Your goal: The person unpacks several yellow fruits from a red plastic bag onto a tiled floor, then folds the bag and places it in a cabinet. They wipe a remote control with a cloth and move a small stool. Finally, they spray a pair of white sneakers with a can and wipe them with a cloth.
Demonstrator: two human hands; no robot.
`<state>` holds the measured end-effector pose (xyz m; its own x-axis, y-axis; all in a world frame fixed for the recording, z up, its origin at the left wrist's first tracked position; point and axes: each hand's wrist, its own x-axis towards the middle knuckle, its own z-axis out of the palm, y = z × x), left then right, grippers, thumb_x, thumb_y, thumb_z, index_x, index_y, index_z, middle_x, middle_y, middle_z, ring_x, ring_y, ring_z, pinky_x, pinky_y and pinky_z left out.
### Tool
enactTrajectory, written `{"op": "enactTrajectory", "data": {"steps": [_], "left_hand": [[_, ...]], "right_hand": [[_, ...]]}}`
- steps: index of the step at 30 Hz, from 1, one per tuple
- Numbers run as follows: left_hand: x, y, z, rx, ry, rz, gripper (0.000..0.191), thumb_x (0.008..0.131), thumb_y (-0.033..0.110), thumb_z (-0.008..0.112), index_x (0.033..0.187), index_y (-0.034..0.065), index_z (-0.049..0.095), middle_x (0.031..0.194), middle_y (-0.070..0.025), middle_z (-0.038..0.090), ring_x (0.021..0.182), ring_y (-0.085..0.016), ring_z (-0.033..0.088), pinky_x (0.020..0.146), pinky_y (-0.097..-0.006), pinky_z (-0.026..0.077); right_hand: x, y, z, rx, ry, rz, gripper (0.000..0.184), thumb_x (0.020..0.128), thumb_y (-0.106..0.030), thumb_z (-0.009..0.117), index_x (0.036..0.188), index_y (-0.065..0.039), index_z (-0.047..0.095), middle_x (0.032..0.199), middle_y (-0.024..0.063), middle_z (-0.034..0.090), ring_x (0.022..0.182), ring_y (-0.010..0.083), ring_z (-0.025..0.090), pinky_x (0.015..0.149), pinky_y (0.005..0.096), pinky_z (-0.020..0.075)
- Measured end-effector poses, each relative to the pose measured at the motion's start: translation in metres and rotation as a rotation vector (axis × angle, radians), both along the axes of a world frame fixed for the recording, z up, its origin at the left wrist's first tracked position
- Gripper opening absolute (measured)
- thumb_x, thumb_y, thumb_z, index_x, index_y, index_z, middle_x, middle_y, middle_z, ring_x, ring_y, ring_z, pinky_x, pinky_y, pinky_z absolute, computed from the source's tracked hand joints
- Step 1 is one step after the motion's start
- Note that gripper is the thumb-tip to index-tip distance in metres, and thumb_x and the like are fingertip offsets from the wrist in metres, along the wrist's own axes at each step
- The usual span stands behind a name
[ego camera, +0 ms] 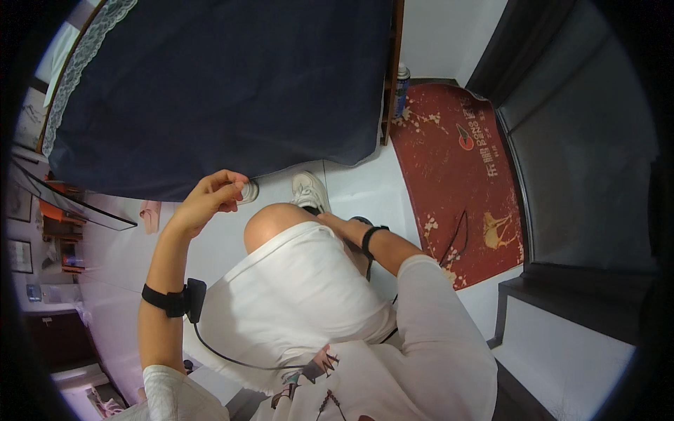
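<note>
My left hand [213, 197] is raised with its fingers loosely curled, just in front of the lower hem of a dark blue cloth [226, 89]. Whether anything thin sits between thumb and fingertips is not clear. Just beyond those fingertips shows a rounded white object [249, 192], perhaps a shoe toe, mostly hidden by the hand. My right hand [339, 225] reaches down beside my bare knee [274, 226], close to the heel of a white lace-up shoe [309, 190] on the floor. Its fingers are largely hidden by the leg.
A red printed mat [453, 200] lies at right, with a thin dark loop on it. A spray can [402, 89] stands by the wooden frame. Pink slippers [151, 216] rest on the tiles at left. A cable [237, 360] runs from my left armband [174, 301].
</note>
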<state>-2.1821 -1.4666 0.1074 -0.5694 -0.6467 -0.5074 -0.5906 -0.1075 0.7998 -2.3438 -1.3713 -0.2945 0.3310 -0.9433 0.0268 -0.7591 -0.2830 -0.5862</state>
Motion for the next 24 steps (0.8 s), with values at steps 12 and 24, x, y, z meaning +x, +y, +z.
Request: {"op": "enactTrajectory", "data": {"steps": [12,24], "left_hand": [[-0.035,-0.009,0.0,0.005,0.048,-0.119,0.029,0.089,0.029,0.065,0.106,0.0067,0.06,0.084,0.0006,0.059,0.071,-0.007,0.054,0.066,-0.0199,0.044],[-0.029,0.009,0.014,-0.041,0.007,-0.132,0.029,0.088,0.031,0.066,0.104,0.0078,0.061,0.085,-0.0003,0.06,0.073,-0.009,0.055,0.066,-0.0226,0.043]], "right_hand": [[-0.161,-0.016,0.206,-0.26,-0.425,-1.092,0.096,0.062,-0.035,0.086,0.139,-0.008,0.036,0.124,0.0103,0.053,0.124,0.0299,0.037,0.1,0.0408,0.0218],[-0.141,-0.044,0.233,-0.215,-0.716,-1.225,0.117,0.058,-0.041,0.088,0.145,-0.01,0.017,0.14,0.0154,0.041,0.133,0.0377,0.028,0.105,0.0586,0.0208]]}}
